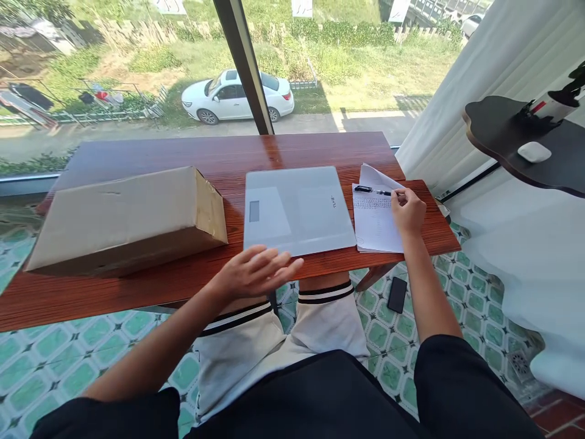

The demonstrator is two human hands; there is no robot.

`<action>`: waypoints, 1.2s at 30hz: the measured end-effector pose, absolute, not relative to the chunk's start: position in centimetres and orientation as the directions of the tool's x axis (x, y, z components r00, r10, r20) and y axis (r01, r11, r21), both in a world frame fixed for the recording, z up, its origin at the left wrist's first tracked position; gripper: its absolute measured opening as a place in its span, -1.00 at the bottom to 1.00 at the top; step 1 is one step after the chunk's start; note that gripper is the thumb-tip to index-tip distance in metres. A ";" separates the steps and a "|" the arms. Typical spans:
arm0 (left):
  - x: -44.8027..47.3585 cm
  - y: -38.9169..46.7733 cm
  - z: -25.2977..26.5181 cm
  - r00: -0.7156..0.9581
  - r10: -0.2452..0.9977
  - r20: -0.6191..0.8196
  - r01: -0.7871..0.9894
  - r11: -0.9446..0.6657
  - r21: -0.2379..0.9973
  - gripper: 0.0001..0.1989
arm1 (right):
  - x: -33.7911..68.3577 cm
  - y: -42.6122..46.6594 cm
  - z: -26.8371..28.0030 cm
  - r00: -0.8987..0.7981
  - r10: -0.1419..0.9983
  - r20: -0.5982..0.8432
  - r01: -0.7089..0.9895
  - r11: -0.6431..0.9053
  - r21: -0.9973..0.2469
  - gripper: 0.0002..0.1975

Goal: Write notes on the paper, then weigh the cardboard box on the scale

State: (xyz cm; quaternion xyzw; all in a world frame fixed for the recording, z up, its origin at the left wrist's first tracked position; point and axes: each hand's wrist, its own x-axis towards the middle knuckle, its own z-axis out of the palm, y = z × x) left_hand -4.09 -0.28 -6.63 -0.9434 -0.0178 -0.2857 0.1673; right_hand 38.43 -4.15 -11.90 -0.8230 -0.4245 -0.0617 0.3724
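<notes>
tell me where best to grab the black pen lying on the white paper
Probably pinch the black pen at mid-barrel, coming from above. It lies flat across the top of the white paper, its tip end by the right hand, leaving the middle exposed.

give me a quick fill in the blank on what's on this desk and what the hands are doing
1. The right hand rests on the paper, fingertips at a ____.
2. The cardboard box lies ____ of the grey scale.
3. The open left hand hovers at the near edge of the ____.
4. A black phone lies on the ____.

Missing words: pen; left; scale; floor
</notes>
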 end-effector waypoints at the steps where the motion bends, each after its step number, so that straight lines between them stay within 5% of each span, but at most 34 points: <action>1: -5.9 0.2 -7.0 0.814 -0.013 0.581 0.216 -0.921 -0.323 -0.59 | 38.4 -4.1 -11.8 0.638 0.650 0.412 0.744 -0.383 -0.547 -0.71; 5: -13.7 2.0 -9.5 0.627 0.173 0.760 0.524 -0.815 -0.246 -0.78 | 38.1 -4.1 -11.5 0.672 0.638 0.375 0.726 -0.468 -0.503 -0.66; 8: -18.7 3.1 -11.2 0.189 0.463 0.866 0.846 -0.525 0.096 -0.81 | 38.1 -4.0 -11.4 0.707 0.628 0.325 0.697 -0.541 -0.470 -0.61; 10: -20.9 3.5 -11.4 -0.108 0.408 0.907 0.895 -0.357 0.267 -0.66 | 38.1 -4.0 -11.3 0.723 0.620 0.306 0.684 -0.576 -0.447 -0.59; 12: -21.9 3.8 -10.8 -0.328 0.200 0.923 0.883 -0.283 0.375 -0.53 | 38.2 -4.0 -11.3 0.734 0.608 0.304 0.674 -0.597 -0.434 -0.59; 14: -21.9 4.1 -9.6 -0.480 0.029 0.877 0.848 -0.242 0.472 -0.44 | 38.2 -4.0 -11.3 0.743 0.589 0.318 0.667 -0.611 -0.426 -0.60; 16: -21.5 4.3 -8.7 -0.582 0.011 0.813 0.799 -0.180 0.574 -0.40 | 38.1 -4.1 -11.2 0.745 0.573 0.341 0.667 -0.624 -0.408 -0.60; 22: -21.3 4.8 -9.3 -0.675 0.291 0.678 0.604 -0.309 0.734 -0.42 | 37.1 -4.5 -10.0 0.718 0.590 0.370 0.686 -0.690 -0.230 -0.55; 28: -21.9 4.9 -11.2 -0.662 0.512 0.547 0.443 -0.322 0.837 -0.46 | 36.7 -4.9 -7.6 0.720 0.666 0.193 0.692 -0.709 -0.135 -0.61; 32: -21.7 4.7 -11.5 -0.659 0.551 0.513 0.408 -0.311 0.858 -0.49 | 33.1 -4.6 -6.0 0.625 0.743 0.241 0.779 -0.572 -0.257 -0.69; 36: -21.3 4.6 -11.4 -0.671 0.575 0.468 0.367 -0.291 0.884 -0.57 | 25.4 -3.4 -5.1 0.356 0.866 0.351 0.834 -0.125 -0.537 -0.66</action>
